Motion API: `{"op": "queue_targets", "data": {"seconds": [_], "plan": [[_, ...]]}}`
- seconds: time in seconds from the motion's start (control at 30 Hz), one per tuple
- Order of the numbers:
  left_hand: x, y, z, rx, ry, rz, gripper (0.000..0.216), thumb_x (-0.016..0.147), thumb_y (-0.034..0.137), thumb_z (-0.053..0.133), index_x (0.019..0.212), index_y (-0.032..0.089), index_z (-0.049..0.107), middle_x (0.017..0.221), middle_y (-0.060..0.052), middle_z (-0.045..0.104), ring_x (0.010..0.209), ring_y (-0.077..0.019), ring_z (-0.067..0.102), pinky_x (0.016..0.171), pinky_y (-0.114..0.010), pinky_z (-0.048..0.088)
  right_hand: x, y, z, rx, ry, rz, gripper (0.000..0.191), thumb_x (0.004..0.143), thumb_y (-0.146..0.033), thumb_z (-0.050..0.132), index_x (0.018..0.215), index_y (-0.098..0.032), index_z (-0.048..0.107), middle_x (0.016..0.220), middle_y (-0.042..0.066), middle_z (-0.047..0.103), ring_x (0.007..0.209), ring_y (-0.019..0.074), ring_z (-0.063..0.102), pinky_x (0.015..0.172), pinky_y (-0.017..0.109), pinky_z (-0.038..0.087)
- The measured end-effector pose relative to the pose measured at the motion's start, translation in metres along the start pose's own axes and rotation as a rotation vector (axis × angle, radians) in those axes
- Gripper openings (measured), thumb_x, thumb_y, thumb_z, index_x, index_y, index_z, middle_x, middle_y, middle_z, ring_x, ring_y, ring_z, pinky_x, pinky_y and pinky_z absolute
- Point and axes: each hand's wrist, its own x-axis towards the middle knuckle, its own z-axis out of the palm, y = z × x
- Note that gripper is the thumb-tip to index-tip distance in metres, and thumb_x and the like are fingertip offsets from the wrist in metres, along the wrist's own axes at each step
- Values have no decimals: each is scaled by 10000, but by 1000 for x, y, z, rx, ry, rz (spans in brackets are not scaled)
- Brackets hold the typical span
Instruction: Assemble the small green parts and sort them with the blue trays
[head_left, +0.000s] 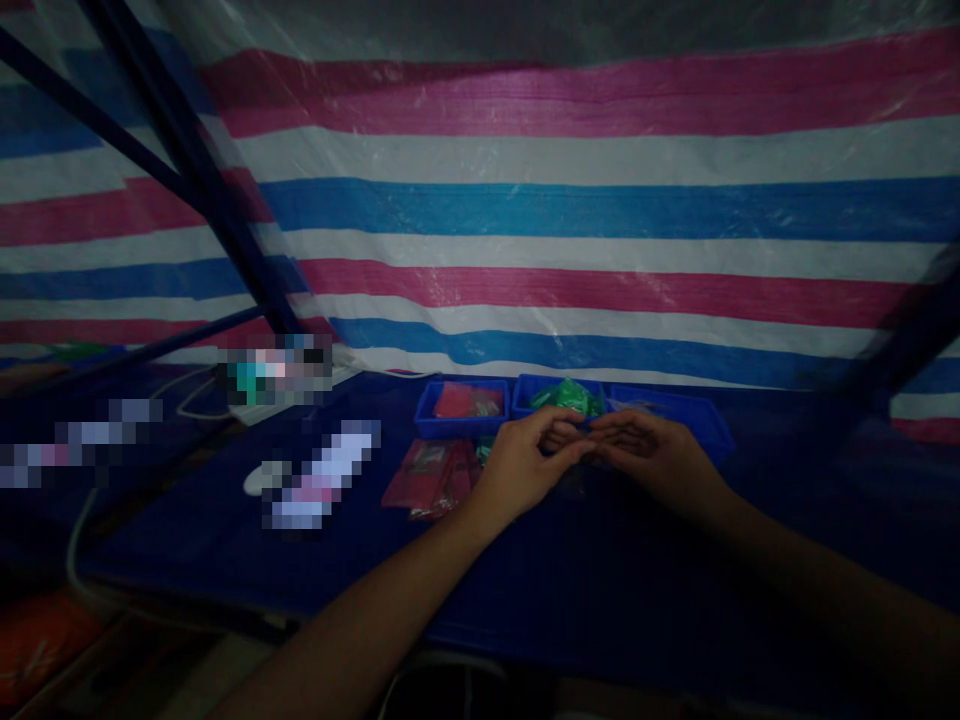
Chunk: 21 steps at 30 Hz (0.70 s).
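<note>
Head view, dim light: both forearms reach forward over a dark blue desk (600, 590) and the two hands meet near its far edge. The left hand (525, 462) has its fingers curled and its thumb pressed forward. The right hand (651, 455) is curled the same way, and the fingertips (579, 447) of both hands touch in the middle. They seem to pinch something small between them, but it is too dark and too small to make out, so I cannot tell whether either hand truly grips anything.

A loose pile of red packets (431, 478) lies flat on the desk, just beside the left hand on its outer side. Behind the hands, three blue trays stand side by side in a row. The left tray (461, 430) holds more red packets, and the middle tray (520, 396), directly behind the joined fingertips, holds green packets (568, 397). The right tray (701, 412) sits behind the right hand, and its contents are not clear.

Farther left on the desk lies a small white oval object (257, 478), with a white cable (196, 396) looping behind it. A tarp (600, 210) striped in pink, white and blue hangs as a wall behind the desk, and dark poles (187, 150) cross in front of it at the upper left.
</note>
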Motion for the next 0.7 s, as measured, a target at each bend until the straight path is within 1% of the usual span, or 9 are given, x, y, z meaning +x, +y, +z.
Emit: {"op": "queue_targets", "data": {"seconds": [0.07,0.17,0.3,0.47,0.7], "plan": [[1,-2,1,-52,-18,-13,338,916,247,739,1241,197,659,1063,-61,804,944,-192,782,867,-325,621,1,0,-1,14,33,-5,447,726,-534,887,996,-219,722,979,91,809,924,263,791,900,443,653],[2,-4,1,-40,-11,-18,342,915,181,708,1250,211,646,1090,-58,802,974,-188,778,912,-347,617,2,0,-1,4,57,-27,437,733,-510,890,1007,-219,715,959,81,798,910,248,782,888,425,649],[2,-5,1,55,32,-36,289,890,193,739,1164,207,647,1030,-54,805,901,-190,777,840,-330,613,0,3,-1,-27,25,-26,408,779,-485,864,1054,-220,719,988,79,778,914,235,768,853,389,642],[0,-6,1,84,12,-31,289,890,218,748,1148,205,620,979,-42,800,839,-177,763,772,-301,594,-2,10,-1,-8,-19,2,359,821,-435,838,1087,-232,708,1033,63,751,918,216,752,822,351,624],[-1,-3,2,90,-24,25,327,883,143,723,1187,210,622,1020,-26,805,916,-171,763,858,-300,577,-4,11,3,19,-77,41,342,848,-399,807,1116,-236,671,1020,51,727,923,205,737,842,346,606]]}}
